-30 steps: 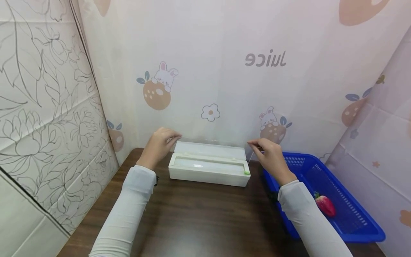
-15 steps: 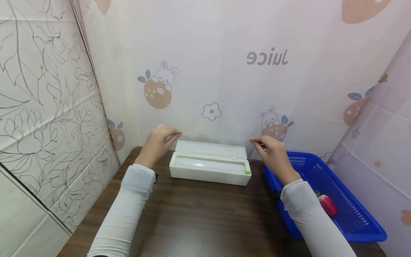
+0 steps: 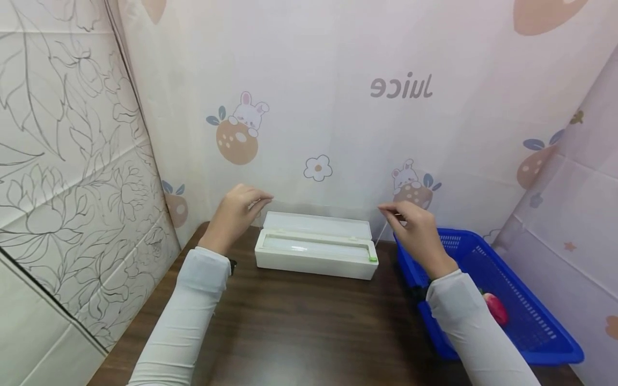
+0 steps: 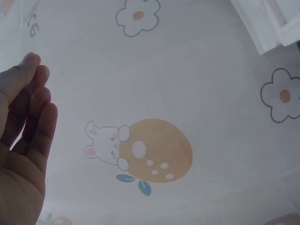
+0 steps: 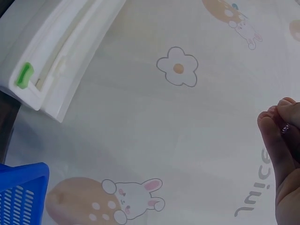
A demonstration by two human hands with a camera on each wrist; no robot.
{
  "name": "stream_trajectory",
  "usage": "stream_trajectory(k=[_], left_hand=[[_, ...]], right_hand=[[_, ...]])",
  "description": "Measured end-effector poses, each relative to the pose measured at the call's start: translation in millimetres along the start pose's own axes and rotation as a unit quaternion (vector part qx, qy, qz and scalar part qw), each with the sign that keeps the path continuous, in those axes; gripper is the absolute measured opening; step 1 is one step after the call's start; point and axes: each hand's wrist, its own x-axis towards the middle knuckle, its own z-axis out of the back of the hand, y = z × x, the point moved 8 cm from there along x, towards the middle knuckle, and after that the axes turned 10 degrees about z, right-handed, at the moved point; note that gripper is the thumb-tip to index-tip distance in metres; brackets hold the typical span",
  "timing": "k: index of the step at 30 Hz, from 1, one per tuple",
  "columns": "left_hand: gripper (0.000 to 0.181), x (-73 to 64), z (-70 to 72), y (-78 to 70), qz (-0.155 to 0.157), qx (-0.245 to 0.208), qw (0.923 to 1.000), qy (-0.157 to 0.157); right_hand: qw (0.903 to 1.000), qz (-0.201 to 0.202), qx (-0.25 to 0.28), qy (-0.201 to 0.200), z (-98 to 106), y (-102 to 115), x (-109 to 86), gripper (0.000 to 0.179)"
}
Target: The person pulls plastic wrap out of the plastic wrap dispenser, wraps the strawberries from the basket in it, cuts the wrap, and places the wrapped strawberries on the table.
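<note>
The left hand (image 3: 235, 215) is pinching one corner of a thin clear film (image 3: 323, 208), fingertips and thumb closing together, while the right hand (image 3: 417, 231) is gripping the other corner the same way; in the head view the two are standing well apart and raised above the white box (image 3: 314, 262), probably so that the sheet is staying spread and not clinging to itself. The film's faint right edge is slanting from the right fingertips down toward the box, whose lid (image 3: 316, 225) is tilting back, likely leaving its way free. A green slider (image 3: 373, 259) is sitting at the right end of the front part. The blue basket (image 3: 502, 268) is standing aside on the table (image 3: 289, 327), holding a strawberry (image 3: 496, 310). In the left wrist view, fingers and thumb are meeting over a faint glint. In the right wrist view, shiny crumpled film is showing inside the bunched fingers.
</note>
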Motion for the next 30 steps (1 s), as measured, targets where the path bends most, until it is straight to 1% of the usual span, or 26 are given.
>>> stream_trajectory(k=[6,12,20,26,30], left_hand=[[0.011,1.9,4.8,-3.3,-0.006,0.008,0.9999,-0.007],[0.011,3.5,8.3,-6.3,-0.010,0.009,0.9998,-0.012],[0.012,3.8,12.1,-8.5,-0.012,0.007,0.9998,-0.018],[0.013,4.0,15.1,-11.1,-0.017,0.007,0.9996,-0.023],[0.013,4.4,16.6,-13.1,-0.019,0.011,0.9994,-0.025]], right_hand=[[1.0000,0.003,-0.003,0.003,4,2,2.9,0.015],[0.9998,-0.009,-0.013,0.013,6,1,3.9,0.016],[0.9999,-0.007,-0.004,0.006,9,3,4.1,0.017],[0.9997,-0.019,-0.005,0.014,9,1,4.1,0.017],[0.9998,-0.016,-0.006,0.013,10,2,4.9,0.018]])
